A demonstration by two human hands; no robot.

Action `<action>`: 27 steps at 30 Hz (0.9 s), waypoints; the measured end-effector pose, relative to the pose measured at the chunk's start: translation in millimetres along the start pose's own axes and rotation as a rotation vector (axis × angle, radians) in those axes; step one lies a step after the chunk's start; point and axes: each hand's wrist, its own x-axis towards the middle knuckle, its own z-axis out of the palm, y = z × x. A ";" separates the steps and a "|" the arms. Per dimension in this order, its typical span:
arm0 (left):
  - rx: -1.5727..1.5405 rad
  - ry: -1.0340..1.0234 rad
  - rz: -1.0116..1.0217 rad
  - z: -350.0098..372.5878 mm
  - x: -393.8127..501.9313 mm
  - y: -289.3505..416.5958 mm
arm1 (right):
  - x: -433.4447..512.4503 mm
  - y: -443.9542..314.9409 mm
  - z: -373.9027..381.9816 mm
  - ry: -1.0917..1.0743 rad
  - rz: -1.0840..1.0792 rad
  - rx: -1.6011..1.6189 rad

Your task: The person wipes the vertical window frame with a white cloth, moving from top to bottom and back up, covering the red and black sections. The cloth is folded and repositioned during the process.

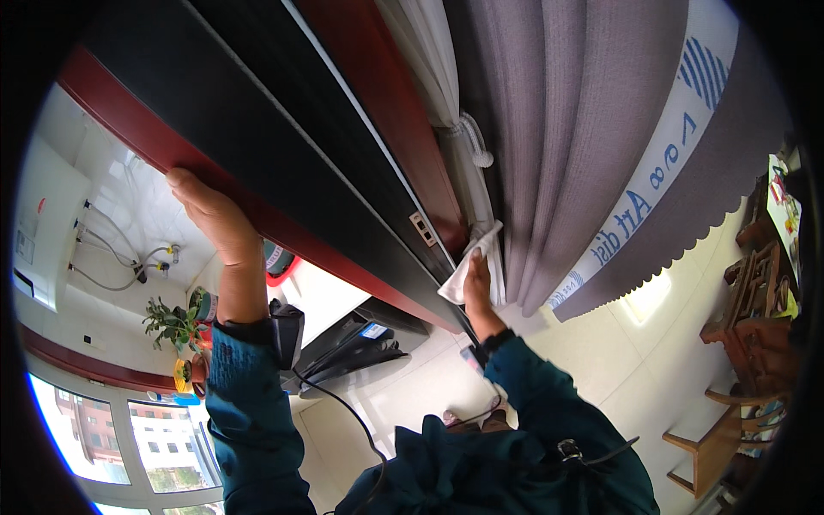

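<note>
My left hand rests against the outer edge of a dark red door frame, thumb up and palm to the wood. In my right hand is a white cloth, pressed near the inner door jamb. A metal strike plate is set in the jamb just above the cloth. Black panels run between the red edges. Beside the cloth hangs a grey-mauve curtain with a pale printed band, and behind it a lighter curtain with a corded tieback.
Left of the frame are a white wall unit with hoses, potted plants and windows. A black appliance stands below a white top. Wooden chairs are on the right. A black cable hangs by my left arm.
</note>
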 end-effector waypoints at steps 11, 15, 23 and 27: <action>0.187 -0.004 0.118 -3.1 3.0 -8.4 | -98.0 -143.7 81.6 0.165 -0.705 -0.092; 0.182 -0.099 0.139 -4.4 4.6 -8.6 | -98.2 -188.1 101.6 0.241 -0.737 -0.235; 0.142 -0.121 0.139 -4.1 5.1 -14.5 | -106.3 -235.9 87.7 0.165 -0.949 -0.262; 0.128 -0.095 0.165 -1.3 5.8 -17.3 | -74.2 -341.6 98.8 0.211 -1.264 -0.215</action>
